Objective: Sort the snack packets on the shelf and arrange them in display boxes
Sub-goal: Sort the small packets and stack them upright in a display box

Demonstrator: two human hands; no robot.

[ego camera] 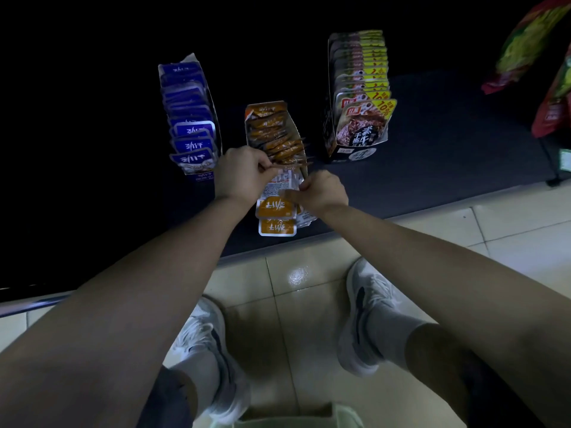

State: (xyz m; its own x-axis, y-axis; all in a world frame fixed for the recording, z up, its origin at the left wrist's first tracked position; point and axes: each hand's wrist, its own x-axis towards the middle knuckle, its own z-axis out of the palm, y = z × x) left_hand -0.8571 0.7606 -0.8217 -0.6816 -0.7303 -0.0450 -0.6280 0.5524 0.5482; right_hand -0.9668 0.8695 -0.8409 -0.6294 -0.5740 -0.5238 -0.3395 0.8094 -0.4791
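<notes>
On the dark shelf stand a box of blue packets, a box of orange packets and a box of black and yellow packets. Both arms reach out. The left hand pinches a white-backed packet at the orange box's front with curled fingers. The right hand pinches its other side.

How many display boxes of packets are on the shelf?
3: blue box at the left, orange box in the middle, black box at the right. The dark shelf may hide more.
</notes>
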